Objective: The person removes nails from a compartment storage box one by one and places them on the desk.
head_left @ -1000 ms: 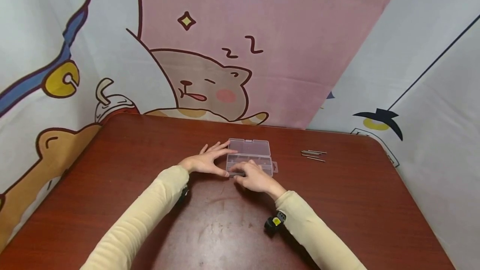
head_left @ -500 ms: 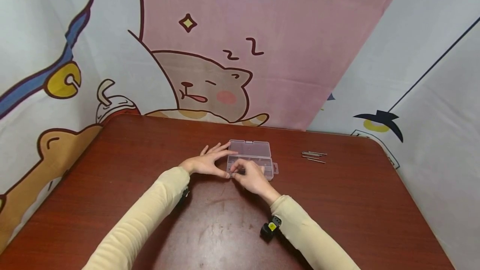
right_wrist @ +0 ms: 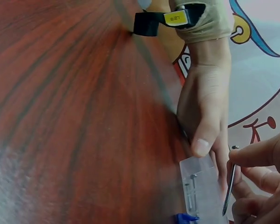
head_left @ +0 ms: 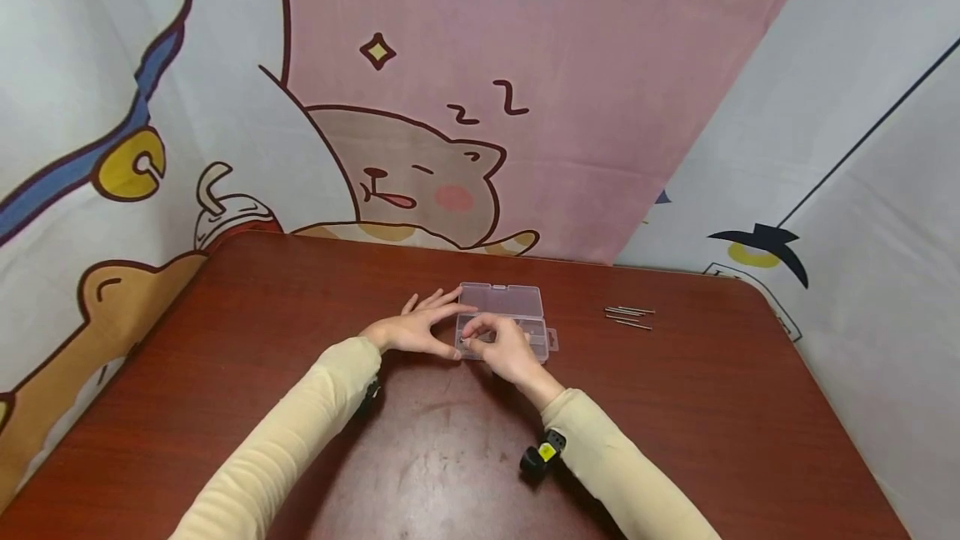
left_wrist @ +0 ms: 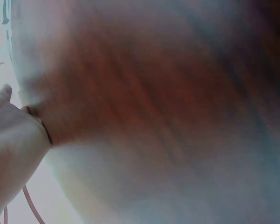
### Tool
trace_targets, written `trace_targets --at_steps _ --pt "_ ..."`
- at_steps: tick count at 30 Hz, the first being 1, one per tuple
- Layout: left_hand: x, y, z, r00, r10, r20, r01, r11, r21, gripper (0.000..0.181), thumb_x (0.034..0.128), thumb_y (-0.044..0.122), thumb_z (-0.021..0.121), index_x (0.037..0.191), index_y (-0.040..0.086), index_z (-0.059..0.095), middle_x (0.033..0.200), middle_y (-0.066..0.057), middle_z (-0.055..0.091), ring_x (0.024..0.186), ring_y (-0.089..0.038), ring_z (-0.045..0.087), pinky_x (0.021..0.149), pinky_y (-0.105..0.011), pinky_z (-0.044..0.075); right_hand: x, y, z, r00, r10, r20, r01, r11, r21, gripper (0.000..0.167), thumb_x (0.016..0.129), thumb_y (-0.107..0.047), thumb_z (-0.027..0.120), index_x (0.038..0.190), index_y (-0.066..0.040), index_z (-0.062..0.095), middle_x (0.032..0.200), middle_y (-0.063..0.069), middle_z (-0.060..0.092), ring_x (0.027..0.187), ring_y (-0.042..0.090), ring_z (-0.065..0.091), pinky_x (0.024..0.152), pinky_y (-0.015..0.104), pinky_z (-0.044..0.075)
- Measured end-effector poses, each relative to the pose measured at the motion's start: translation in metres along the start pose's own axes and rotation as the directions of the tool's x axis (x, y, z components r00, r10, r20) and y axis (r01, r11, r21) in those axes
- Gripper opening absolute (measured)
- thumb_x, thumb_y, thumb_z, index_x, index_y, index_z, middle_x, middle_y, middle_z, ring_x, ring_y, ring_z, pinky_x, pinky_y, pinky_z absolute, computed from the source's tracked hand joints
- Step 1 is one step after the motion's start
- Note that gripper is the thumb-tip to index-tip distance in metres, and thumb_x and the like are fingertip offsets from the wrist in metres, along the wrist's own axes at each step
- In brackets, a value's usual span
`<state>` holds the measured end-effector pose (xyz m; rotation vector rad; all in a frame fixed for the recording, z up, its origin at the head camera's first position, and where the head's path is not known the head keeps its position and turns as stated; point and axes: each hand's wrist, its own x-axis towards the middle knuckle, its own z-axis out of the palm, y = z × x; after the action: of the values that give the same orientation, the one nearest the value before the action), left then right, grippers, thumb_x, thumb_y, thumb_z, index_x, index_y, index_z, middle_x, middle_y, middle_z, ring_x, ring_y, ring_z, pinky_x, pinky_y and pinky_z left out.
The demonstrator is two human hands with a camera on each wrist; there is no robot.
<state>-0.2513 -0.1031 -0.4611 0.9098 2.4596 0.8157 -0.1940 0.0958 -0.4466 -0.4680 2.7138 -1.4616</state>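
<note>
A clear plastic compartment box [head_left: 536, 348] lies on the table with its lid [head_left: 501, 300] tipped back. My left hand [head_left: 411, 330] rests at the box's left end, thumb and fingers spread apart and touching its edge. Over the front compartments, my right hand [head_left: 508, 352] pinches a nail [right_wrist: 230, 184] between thumb and fingertips; the right wrist view shows it by its head, pointing down. More nails [right_wrist: 192, 193] lie inside the box in that view. The left wrist view shows part of my left hand [left_wrist: 14, 135] and blurred table, without the box.
Several loose nails [head_left: 628, 317] lie on the brown table [head_left: 712, 407] to the right of the box. A small blue piece [right_wrist: 186, 218] sits by the box in the right wrist view. Printed cloth [head_left: 600, 107] hangs behind the table.
My right hand has risen slightly from low in the front compartment, its fingertips now together. My left hand stays at the box's left end. The loose nails on the table have not moved.
</note>
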Motion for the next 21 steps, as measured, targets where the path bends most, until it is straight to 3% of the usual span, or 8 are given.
trace_targets --at_steps 4,7,12,21 --pt "0.001 0.000 0.001 1.000 -0.003 -0.006 0.003 1.000 -0.001 0.079 0.0810 0.046 0.073 0.149 0.025 0.038 0.162 -0.003 0.005 0.145 -0.034 -0.001 0.108 -0.060 -0.008 0.002 -0.001 -0.003 1.000 -0.015 0.012 0.014 0.998 0.066 0.007 0.083 -0.002 0.070 0.088 -0.007 0.068 0.083 0.001 0.067 0.070 0.015 0.053 0.076 0.039 0.040" --pt "0.001 0.000 0.001 1.000 -0.009 -0.006 0.009 1.000 0.003 0.078 0.0811 0.046 0.072 0.149 0.025 0.039 0.162 -0.003 0.005 0.145 -0.034 -0.001 0.108 -0.060 -0.008 0.003 0.000 -0.006 0.999 -0.037 0.038 0.032 0.990 0.136 0.007 0.085 0.001 0.068 0.091 -0.001 0.067 0.084 0.004 0.066 0.074 0.016 0.056 0.068 0.030 0.045" --pt "0.001 0.000 0.001 1.000 -0.007 0.000 0.007 1.000 0.003 0.079 0.0816 0.045 0.072 0.150 0.027 0.036 0.162 -0.004 0.003 0.145 -0.035 -0.002 0.108 -0.060 -0.009 0.003 0.008 -0.011 0.998 -0.065 0.014 0.062 0.985 0.161 0.007 0.086 0.001 0.067 0.092 0.002 0.066 0.085 0.007 0.066 0.079 0.016 0.059 0.073 0.030 0.047" --pt "-0.001 0.002 -0.001 1.000 -0.010 0.004 0.010 1.000 0.001 0.080 0.0816 0.044 0.073 0.150 0.027 0.036 0.162 -0.004 0.003 0.145 -0.035 -0.002 0.108 -0.059 -0.009 -0.001 0.020 -0.026 0.999 -0.022 -0.029 0.026 0.988 0.151 0.008 0.086 0.003 0.068 0.094 0.002 0.067 0.085 0.010 0.066 0.073 0.019 0.056 0.064 0.025 0.044"
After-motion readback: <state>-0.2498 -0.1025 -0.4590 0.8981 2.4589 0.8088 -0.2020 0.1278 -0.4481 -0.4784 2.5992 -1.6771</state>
